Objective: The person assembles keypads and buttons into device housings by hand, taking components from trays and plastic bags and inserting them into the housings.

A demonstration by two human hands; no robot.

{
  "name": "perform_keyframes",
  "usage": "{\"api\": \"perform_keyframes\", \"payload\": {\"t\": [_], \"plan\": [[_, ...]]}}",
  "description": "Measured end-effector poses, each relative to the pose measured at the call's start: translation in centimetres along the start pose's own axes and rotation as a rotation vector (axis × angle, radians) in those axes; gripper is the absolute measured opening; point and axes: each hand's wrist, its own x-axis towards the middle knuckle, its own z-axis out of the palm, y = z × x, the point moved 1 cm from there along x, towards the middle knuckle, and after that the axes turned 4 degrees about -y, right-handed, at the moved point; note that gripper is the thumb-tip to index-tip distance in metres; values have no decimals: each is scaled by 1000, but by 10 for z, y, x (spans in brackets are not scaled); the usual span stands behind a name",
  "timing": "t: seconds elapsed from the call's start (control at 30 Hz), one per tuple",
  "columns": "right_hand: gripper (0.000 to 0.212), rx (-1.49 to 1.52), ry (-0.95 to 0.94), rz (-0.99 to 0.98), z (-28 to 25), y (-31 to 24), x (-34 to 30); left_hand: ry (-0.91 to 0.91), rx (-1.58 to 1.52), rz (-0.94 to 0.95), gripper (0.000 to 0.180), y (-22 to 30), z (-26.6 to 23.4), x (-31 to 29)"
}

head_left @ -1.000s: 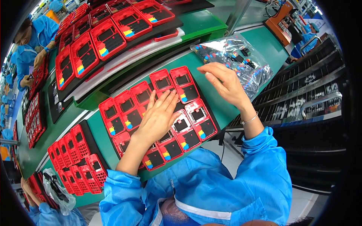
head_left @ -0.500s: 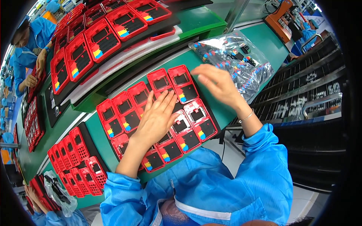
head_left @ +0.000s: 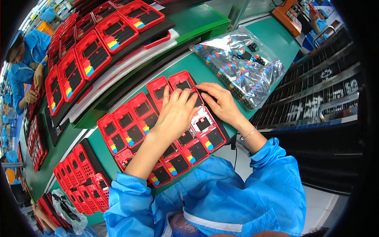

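Red housings [head_left: 158, 126] lie under both hands [head_left: 197, 108].

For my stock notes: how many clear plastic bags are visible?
2. One large bag of small parts lies beyond the right hand; one crumpled bag at lower left. More may be hidden.

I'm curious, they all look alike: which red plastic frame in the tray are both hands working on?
The red plastic frame at the back row's right end: both the left hand and right hand have fingers on it.

Both hands, left hand [head_left: 175, 114] and right hand [head_left: 221, 103], press flat on red plastic rectangular housings [head_left: 136, 118] laid on the green counter [head_left: 205, 69].
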Motion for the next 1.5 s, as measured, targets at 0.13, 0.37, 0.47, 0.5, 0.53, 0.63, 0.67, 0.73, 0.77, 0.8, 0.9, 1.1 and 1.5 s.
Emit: {"api": "perform_keyframes", "payload": {"t": [0.13, 0.37, 0.47, 0.5, 0.53, 0.63, 0.67, 0.73, 0.77, 0.8, 0.9, 1.1, 1.5], "plan": [[26, -12, -9, -9, -3, 4, 2, 15, 7, -1, 41, 0, 6, 5], [31, -10, 67, 40, -1, -9, -4, 41, 0, -26, 46, -4, 1, -5], [36, -340, 106, 30, -7, -24, -19, 104, -84, -94, 54, -9, -28, -25], [38, -423, 107, 59, -10, -28, -28, 149, -163, -141, 58, -10, -44, -38], [38, -460, 92, 96, -14, -32, -37, 153, -184, -216, 62, -14, -55, -57], [43, -444, 28, 181, -16, -48, -52, 210, -232, -549, 67, -20, -83, -142], [46, -443, -2, 184, -16, -53, -54, 202, -247, -662, 68, -17, -85, -171], [53, -448, -96, 208, -12, -65, -56, 115, -133, -895, 71, -1, -76, -228], [53, -435, -97, 176, -11, -72, -57, 32, -14, -1009, 73, 6, -65, -252], [54, -261, -79, 224, -11, -76, -57, 36, -49, -933, 74, 12, -56, -262], [65, 12, -46, 350, -10, -65, -64, 145, -252, -824, 79, 26, -42, -268], [85, 863, -155, 601, -22, -66, -53, 582, -1102, -775, 102, 26, -26, -277], [79, 741, 122, 332, -143, -165, -67, 368, -1301, -459, 98, 96, -166, -248]]}}
